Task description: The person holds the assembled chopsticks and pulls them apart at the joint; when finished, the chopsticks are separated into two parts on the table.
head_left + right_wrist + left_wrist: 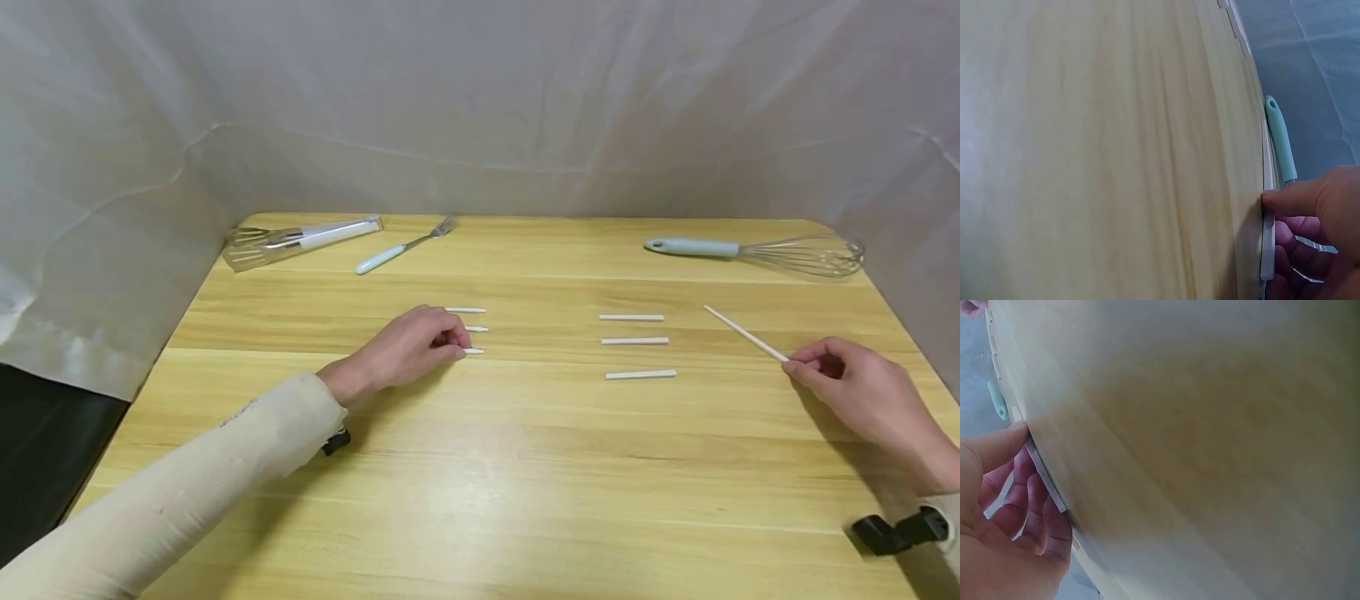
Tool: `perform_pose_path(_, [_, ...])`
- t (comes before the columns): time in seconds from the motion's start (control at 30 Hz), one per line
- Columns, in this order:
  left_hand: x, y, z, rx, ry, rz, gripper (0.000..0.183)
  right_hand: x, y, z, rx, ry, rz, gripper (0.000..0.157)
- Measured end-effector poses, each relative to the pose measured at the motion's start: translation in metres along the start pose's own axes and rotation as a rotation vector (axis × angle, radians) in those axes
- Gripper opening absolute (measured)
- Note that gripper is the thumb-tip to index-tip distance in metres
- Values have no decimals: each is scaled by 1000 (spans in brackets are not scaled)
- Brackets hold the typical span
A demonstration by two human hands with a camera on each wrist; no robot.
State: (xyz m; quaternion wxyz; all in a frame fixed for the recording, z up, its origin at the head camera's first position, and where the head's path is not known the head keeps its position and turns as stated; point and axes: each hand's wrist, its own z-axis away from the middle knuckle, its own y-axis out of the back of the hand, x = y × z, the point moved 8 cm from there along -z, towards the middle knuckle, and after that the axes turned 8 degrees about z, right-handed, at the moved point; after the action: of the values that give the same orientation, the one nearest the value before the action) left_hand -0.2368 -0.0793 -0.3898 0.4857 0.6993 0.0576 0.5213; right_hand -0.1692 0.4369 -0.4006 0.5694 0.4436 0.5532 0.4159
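Observation:
My left hand (416, 342) pinches a short white stick (1046, 476) lying at the table surface, thumb on one side and fingers on the other. Only the narrow right end of that stick shows in the head view. Two similar white sticks, the far one (468, 310) and the middle one (477, 329), poke out beyond the hand, which hides their left parts. On the right, my right hand (862, 383) holds the near end of a longer, tapering white stick (742, 331) between thumb and fingertips. It slants away to the upper left, low over the table.
Three short white sticks, the middle one (634, 341) among them, lie in a column between my hands. Along the back are a slotted turner (300, 240) in clear packaging, a blue-handled fork (405, 246) and a whisk (750, 250). A pale curtain (480, 100) surrounds the wooden table (510, 492).

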Motion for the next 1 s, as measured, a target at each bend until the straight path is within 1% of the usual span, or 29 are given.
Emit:
perform_pose_path(0.1, [0,0,0,0,-2,0,5,-1,1,-1,11,14,2,28])
perform_pose_path(0.27, [0,-1,-1,2,-15,2,5,-1,4,-1,32,26,-7,26])
perform_pose_path(0.4, [0,-1,-1,5,-17,0,5,-11,8,-2,62,53,-35,24])
perform_pose_path(0.5, [0,0,-1,7,-13,6,4,-29,12,-3,108,127,-58,17])
perform_pose_path(0.63, [-1,1,0,11,-11,18,5,-62,18,0,188,272,-70,7])
perform_pose_path(0.73, [-1,1,0,15,-11,21,4,-87,19,3,219,355,-75,9])
perform_pose_path(0.83, [0,2,1,19,-10,25,4,-110,19,4,235,415,-86,12])
perform_pose_path(1.0, [5,6,1,36,-16,31,5,-145,18,4,245,510,-153,17])
